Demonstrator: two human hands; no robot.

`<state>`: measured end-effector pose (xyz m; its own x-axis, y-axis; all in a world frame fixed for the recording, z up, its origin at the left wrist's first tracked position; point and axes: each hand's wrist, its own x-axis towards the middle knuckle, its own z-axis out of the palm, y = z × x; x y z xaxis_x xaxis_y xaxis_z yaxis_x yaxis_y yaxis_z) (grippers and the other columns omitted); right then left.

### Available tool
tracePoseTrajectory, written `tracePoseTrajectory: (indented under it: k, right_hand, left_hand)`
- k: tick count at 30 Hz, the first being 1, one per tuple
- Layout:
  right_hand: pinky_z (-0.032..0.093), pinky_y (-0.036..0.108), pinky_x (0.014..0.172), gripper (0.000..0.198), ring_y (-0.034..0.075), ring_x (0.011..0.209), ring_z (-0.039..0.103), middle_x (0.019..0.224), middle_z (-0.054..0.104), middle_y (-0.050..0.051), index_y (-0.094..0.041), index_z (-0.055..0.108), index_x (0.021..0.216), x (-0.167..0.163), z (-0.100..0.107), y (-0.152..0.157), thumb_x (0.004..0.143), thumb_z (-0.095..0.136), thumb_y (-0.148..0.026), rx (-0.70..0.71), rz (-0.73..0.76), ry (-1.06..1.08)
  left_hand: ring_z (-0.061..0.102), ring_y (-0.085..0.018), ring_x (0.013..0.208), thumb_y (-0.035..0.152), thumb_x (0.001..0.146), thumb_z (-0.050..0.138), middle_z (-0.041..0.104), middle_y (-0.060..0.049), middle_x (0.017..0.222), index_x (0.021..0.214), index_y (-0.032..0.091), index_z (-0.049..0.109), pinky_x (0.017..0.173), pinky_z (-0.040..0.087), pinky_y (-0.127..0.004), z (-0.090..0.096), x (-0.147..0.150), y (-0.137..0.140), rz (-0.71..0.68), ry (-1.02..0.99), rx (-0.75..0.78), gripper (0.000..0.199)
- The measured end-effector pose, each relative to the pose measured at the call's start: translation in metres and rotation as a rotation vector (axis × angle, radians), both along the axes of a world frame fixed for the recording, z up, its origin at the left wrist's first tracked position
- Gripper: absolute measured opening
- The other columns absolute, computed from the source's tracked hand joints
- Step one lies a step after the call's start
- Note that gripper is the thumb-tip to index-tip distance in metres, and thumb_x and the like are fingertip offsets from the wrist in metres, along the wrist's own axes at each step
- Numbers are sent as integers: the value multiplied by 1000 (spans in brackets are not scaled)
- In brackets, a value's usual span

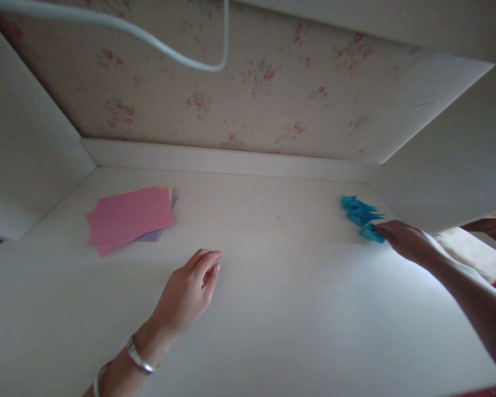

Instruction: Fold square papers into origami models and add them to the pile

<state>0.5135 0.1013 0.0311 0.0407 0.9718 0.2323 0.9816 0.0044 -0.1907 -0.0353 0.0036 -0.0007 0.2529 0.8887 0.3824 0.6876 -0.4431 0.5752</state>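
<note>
My right hand pinches the edge of a blue folded-paper figure at the right of the white desk. Just behind it lie more blue folded-paper figures with pointed tips, close together in a row. Their exact shape is too small to make out. My left hand rests over the middle left of the desk, its fingers loosely curled and the thumb a little apart from them. Nothing shows in it. Up and to its left is a loose stack of paper sheets, pink on top, with purple and yellow edges showing.
The white desk is bounded by a low back ledge and side panels. A white cable hangs before the flowered wallpaper. Past the right panel, a pale surface shows.
</note>
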Motion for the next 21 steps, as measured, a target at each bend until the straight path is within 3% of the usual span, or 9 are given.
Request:
tracePoseTrajectory:
  k: [5,14,21]
  right_hand:
    - [47,33,81,18,24,90,69,93,74,10,-20,77,81,6,-5,-1,86,59,-19,-32,-7,-18]
    - [46,32,77,20,23,86,68,101,73,11,-21,75,92,6,-4,-6,89,55,-19,-12,-52,-41]
    - [46,37,74,29,29,88,67,104,73,17,-19,70,105,2,3,-16,92,46,-28,129,-214,-63]
  left_hand:
    - [70,-16,82,17,96,51,69,-6,105,112,21,59,65,57,-24,-1,0,0,5,-3,2,18]
    - [70,-17,85,17,96,51,69,-6,105,112,21,59,70,58,-26,-1,0,1,4,5,2,18]
    - [71,-16,79,17,96,50,70,-5,102,110,22,59,69,58,-26,1,-1,2,10,8,42,18]
